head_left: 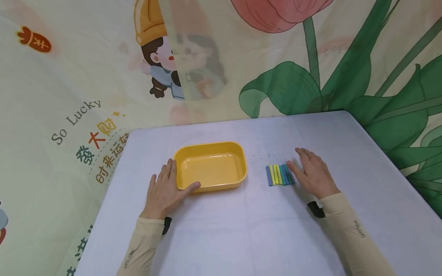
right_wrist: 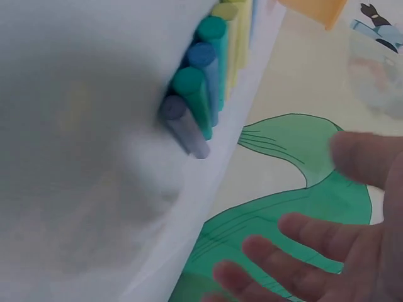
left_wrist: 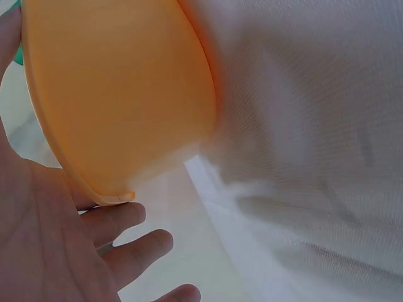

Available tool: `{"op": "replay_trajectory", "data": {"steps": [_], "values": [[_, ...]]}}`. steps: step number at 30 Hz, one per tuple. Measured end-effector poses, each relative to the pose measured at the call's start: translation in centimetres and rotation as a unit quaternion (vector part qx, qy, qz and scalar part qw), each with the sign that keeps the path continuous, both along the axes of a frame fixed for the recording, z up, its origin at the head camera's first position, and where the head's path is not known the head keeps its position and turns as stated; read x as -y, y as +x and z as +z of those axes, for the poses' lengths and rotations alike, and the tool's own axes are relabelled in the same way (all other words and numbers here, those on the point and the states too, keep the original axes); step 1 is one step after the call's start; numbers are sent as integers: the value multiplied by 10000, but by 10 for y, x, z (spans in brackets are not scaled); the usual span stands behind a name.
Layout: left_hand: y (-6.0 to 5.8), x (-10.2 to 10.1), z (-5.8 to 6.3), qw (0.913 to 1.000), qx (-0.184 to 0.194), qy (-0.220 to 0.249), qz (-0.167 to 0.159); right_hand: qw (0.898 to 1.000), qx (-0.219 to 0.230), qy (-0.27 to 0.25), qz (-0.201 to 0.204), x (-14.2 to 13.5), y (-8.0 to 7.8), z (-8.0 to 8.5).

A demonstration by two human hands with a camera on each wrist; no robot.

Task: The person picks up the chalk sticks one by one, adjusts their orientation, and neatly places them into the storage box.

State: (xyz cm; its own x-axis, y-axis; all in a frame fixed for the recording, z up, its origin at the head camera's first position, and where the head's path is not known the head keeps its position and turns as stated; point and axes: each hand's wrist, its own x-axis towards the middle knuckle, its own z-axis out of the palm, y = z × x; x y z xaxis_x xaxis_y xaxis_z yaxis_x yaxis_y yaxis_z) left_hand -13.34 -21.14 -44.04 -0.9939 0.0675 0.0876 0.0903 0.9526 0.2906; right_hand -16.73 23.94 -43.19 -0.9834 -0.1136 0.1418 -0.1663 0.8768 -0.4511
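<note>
A yellow plastic tray (head_left: 210, 168) with rounded corners sits on the white-covered table. My left hand (head_left: 162, 191) rests against its front left corner, with the thumb on the front rim and straight fingers along the left side. In the left wrist view, the tray's wall (left_wrist: 119, 88) lies beside spread fingers (left_wrist: 141, 255). To the tray's right, several chalk sticks (head_left: 276, 175) in blue, yellow and green lie side by side in a row. Close to the row's right end is my right hand (head_left: 314, 174), its fingers extended and apart with nothing held.
The white tablecloth (head_left: 221, 241) shows faint smudges behind the chalk. A printed backdrop (head_left: 214, 107) with a tulip and cartoon figures hangs right behind the table. Dark wrist straps (head_left: 315, 209) show by the sleeves.
</note>
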Motion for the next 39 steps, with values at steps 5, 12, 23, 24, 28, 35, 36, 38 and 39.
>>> {"op": "replay_trajectory", "data": {"steps": [5, 12, 23, 24, 28, 35, 36, 38, 39], "values": [[-1, 0, -1, 10000, 26, -55, 28, 9958, 635, -613, -231, 0, -2, 9], [0, 0, -1, 10000, -2, 36, 69, 9897, 1121, -820, -340, -3, -4, 12], [-1, 0, -2, 9999, -66, 134, 54, 9844, 1480, -899, -306, -10, -10, 0], [-1, 0, -2, 9998, -64, 158, 48, 9844, 1486, -886, -307, -10, -11, -1], [-2, -1, -2, 9998, -48, 164, 55, 9818, 1681, -816, -340, -11, -16, -4], [-1, 0, -4, 9998, -62, 184, 47, 9805, 1803, -692, -357, -11, -20, -9], [-1, 0, -4, 9998, -70, 185, 47, 9807, 1797, -672, -365, -11, -20, -9], [-1, 0, -4, 9998, -74, 164, 49, 9810, 1793, -637, -377, -10, -21, -10], [-1, 0, -4, 9998, -68, 151, 52, 9810, 1799, -628, -377, -10, -21, -11]]}}
